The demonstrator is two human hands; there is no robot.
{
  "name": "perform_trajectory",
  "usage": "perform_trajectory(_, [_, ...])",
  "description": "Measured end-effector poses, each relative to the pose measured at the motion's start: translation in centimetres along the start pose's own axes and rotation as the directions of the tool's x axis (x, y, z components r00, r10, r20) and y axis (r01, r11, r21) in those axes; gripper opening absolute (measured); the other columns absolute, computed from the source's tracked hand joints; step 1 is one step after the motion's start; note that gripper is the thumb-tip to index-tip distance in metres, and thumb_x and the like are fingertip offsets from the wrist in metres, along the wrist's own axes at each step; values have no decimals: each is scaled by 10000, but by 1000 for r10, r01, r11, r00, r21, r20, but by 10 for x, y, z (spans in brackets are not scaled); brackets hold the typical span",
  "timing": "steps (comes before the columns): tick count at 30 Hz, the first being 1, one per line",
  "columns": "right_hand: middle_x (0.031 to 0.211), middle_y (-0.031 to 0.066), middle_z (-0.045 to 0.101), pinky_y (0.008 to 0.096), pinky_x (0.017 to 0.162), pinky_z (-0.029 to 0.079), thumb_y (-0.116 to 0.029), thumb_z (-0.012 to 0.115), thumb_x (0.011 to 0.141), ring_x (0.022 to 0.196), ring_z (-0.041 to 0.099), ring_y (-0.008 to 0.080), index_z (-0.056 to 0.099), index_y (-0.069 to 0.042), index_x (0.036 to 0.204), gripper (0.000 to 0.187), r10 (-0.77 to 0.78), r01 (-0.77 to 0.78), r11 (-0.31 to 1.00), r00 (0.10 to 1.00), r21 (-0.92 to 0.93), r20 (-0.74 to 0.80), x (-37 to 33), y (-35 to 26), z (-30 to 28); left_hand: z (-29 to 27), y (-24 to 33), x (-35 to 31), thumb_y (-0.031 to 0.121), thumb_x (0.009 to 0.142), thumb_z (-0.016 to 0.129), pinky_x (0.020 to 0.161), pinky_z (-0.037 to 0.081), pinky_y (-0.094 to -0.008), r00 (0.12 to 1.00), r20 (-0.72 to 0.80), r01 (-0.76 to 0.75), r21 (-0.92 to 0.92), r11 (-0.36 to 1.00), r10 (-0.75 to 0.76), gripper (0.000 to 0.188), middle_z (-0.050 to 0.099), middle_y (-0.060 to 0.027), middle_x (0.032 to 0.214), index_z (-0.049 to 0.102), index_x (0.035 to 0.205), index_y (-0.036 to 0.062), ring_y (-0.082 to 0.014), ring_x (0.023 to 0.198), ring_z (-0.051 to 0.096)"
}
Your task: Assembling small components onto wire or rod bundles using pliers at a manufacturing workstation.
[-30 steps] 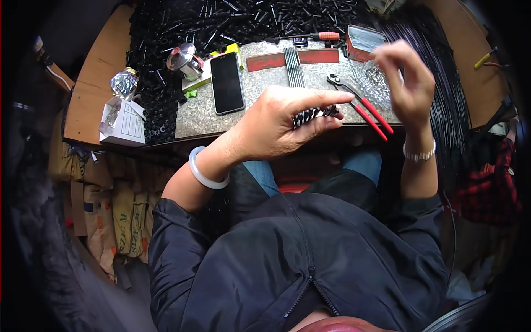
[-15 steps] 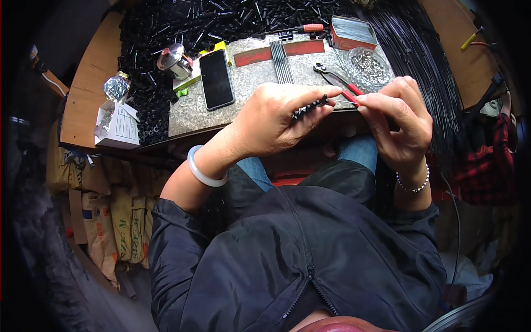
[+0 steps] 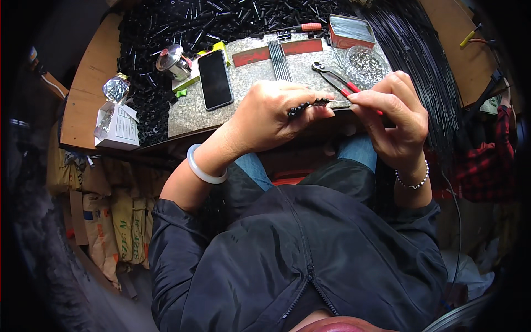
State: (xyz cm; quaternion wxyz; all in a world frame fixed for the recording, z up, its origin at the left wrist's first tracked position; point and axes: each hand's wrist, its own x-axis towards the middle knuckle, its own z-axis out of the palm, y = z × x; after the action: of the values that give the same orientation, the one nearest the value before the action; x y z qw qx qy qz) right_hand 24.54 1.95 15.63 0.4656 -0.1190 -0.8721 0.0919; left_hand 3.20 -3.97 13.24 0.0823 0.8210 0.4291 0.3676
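black beaded rod point(image 3: 310, 105), pinched between both hands

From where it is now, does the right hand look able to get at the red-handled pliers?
Probably yes. The pliers lie on the grey work surface just beyond the right hand, with nothing between, but its fingers are pinching a small part against the left hand's black pieces.

Wooden bench point(image 3: 88, 105) carries a grey slab point(image 3: 249, 83); black parts point(image 3: 166, 27) heaped at eleven o'clock, white box point(image 3: 119, 127) at nine.
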Motion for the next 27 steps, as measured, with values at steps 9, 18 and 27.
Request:
perform_trajectory(9, [699,51,537,267,556,370,58,686,717,635,471,170,649,-21,885,190,-78,77,997,996,14,46,4,2,2,-1,2,0,171,814,675,719,529,-347,1000,18,4,13,1000,-5,185,680,-140,871,686,951,47,-304,819,665])
perform_trajectory(18, [679,34,539,292,589,386,-24,723,703,629,499,183,682,-66,874,182,-47,33,985,996,167,81,11,7,7,-3,4,2,180,800,694,705,524,-334,997,77,-32,10,999,31,273,670,-163,885,654,1024,28,-308,840,663])
perform_trajectory(27, [673,30,536,294,580,382,-24,718,704,619,498,183,680,-63,869,174,-56,44,987,996,152,76,14,10,10,5,-10,-6,330,781,684,583,495,-332,995,-71,-72,9,997,73,410,665,-96,845,620,1127,121,-264,704,642])
